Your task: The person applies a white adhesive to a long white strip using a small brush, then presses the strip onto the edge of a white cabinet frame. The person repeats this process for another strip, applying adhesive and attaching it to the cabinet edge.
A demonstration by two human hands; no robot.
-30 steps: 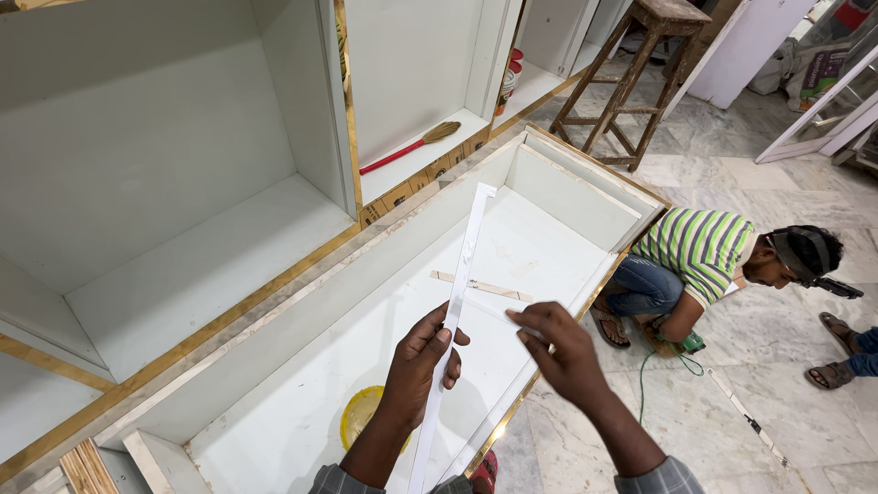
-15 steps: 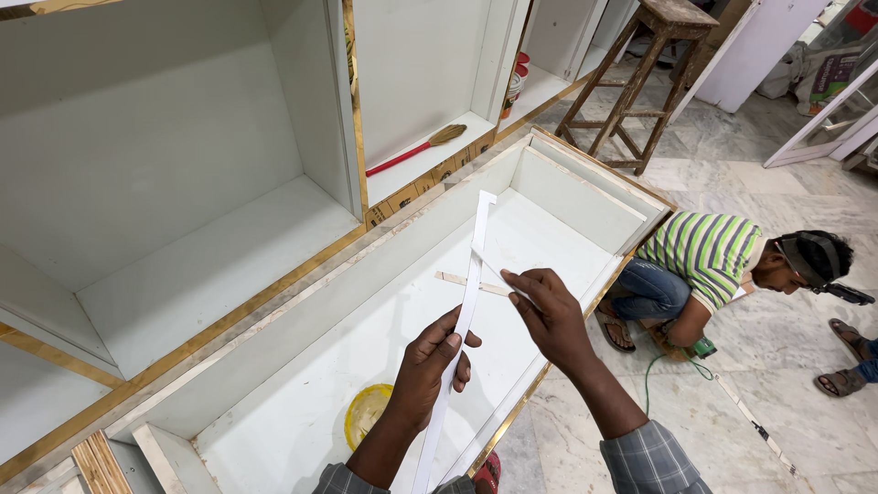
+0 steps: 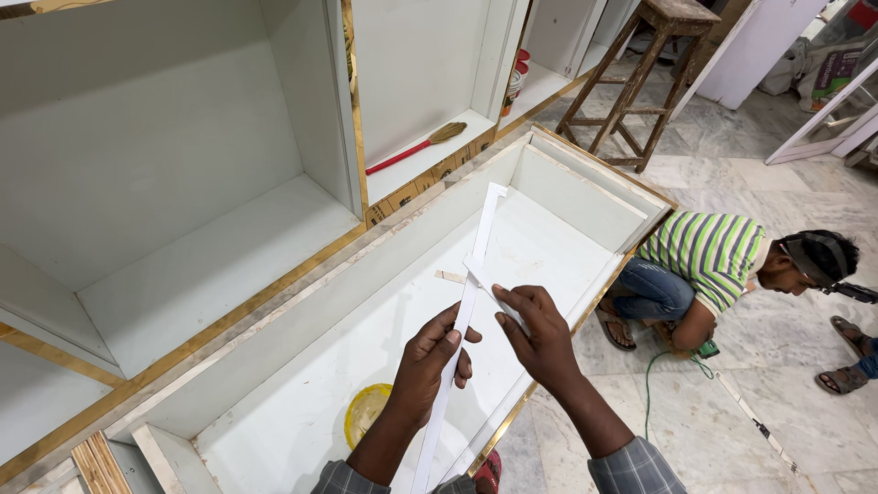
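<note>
As before, hands [image 3: 485, 352] on strip [image 3: 471, 293]

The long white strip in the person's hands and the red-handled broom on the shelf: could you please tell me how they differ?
The long white strip is flat, thin and plain white; the broom has a round red handle and a tan brush head. The strip is held up by the left hand, with the right hand beside it; the broom lies untouched on a cabinet shelf. Both are long and slender.

Two bare hands, left hand [image 3: 428, 366] and right hand [image 3: 540, 334], bare forearms, grey plaid shirt sleeves [image 3: 636, 468] rolled up near the elbows
</note>
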